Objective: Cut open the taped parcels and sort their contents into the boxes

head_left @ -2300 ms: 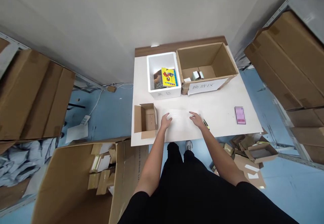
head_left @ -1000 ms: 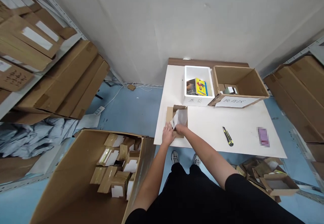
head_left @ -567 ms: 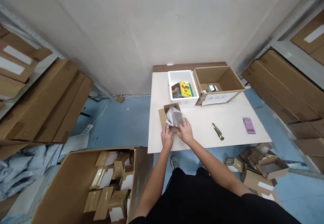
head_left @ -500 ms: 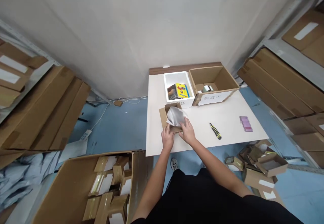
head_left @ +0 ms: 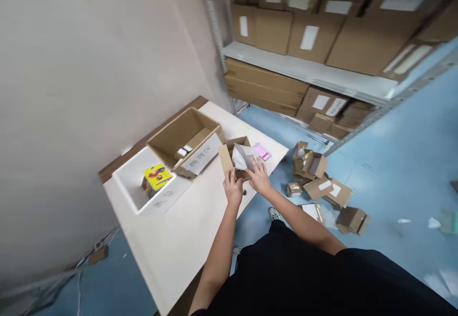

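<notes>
Both my hands hold a small open cardboard box [head_left: 228, 156] lifted above the white table [head_left: 186, 225]. My left hand [head_left: 233, 189] grips its near left side. My right hand [head_left: 258, 178] grips its near right side, fingers against the white crumpled paper [head_left: 241, 158] that sticks out of the box. The box is tilted, its flaps standing open.
A large open cardboard box [head_left: 182, 137] with a paper label and a white foam box [head_left: 134, 185] holding a yellow item [head_left: 157, 175] sit along the wall. A pink object [head_left: 262, 151] lies near the table's right end. Emptied small boxes [head_left: 318, 187] litter the blue floor; shelves of cartons [head_left: 315, 35] stand behind.
My view has swung sharply right, toward the shelves. Both hands have carried the small box with its white paper from the table's left front to the right side.
</notes>
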Demonstrator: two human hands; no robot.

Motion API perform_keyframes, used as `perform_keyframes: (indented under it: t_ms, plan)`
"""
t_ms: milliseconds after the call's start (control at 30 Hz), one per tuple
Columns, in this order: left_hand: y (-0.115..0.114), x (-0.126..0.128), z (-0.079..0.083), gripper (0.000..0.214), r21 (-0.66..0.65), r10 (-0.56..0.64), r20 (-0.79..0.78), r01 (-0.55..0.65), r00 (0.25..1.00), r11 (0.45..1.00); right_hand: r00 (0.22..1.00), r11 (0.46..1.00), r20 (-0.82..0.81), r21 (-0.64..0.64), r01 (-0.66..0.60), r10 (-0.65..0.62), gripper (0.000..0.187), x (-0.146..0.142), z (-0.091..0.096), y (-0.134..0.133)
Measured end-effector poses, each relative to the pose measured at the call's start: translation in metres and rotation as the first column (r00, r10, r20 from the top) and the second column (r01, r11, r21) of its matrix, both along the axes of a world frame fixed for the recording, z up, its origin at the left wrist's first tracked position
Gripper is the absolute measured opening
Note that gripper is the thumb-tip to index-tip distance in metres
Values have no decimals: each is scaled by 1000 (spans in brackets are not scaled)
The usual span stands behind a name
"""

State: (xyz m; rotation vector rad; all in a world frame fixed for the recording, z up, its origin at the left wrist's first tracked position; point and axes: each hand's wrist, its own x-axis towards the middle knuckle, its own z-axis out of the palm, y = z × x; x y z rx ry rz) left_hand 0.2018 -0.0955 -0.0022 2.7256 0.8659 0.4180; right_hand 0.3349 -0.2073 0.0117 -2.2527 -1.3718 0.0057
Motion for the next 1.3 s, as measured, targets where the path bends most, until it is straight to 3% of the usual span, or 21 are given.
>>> perform_keyframes:
  t_ms: [167, 333, 400, 533, 667, 733, 867, 1067, 1200, 1300]
  plan:
    - [-58, 154, 2, 16, -27, -295, -28, 294, 955, 955, 946, 946, 7, -9, 324, -324, 43, 114, -4, -100]
    - [-135, 267, 7, 15, -47, -553, -42, 551, 832, 833, 813, 815, 65, -10, 580, -578, 17, 181, -7, -199]
    - [-167, 298, 8, 15, -55, -627, -47, 625, 778, 779, 751, 754, 104, -9, 657, -653, 9, 196, -9, -233]
    - [-224, 343, 11, 16, -111, -731, -79, 723, 678, 682, 621, 626, 164, -25, 780, -767, 13, 213, -13, -288]
    - [-260, 366, 18, 55, -133, -808, -83, 797, 583, 589, 479, 477, 179, -58, 877, -859, 27, 226, -14, -326]
    - [-265, 370, 23, 66, -118, -818, -62, 809, 572, 575, 456, 450, 168, -75, 890, -874, 39, 232, -12, -337]
    - [-251, 366, 32, 57, -107, -780, -4, 775, 626, 623, 527, 524, 124, -55, 850, -841, 44, 240, -7, -331]
    - [-195, 343, 37, 55, -116, -639, 85, 645, 764, 755, 743, 743, 8, -20, 669, -669, 49, 242, -3, -263]
    - [-148, 303, 35, 54, -108, -483, 95, 492, 870, 864, 859, 859, -14, -20, 512, -512, 55, 232, -4, -201]
    - [-109, 252, 34, 55, -102, -330, 92, 339, 939, 935, 937, 936, -41, 44, 350, -348, 62, 214, -8, -149]
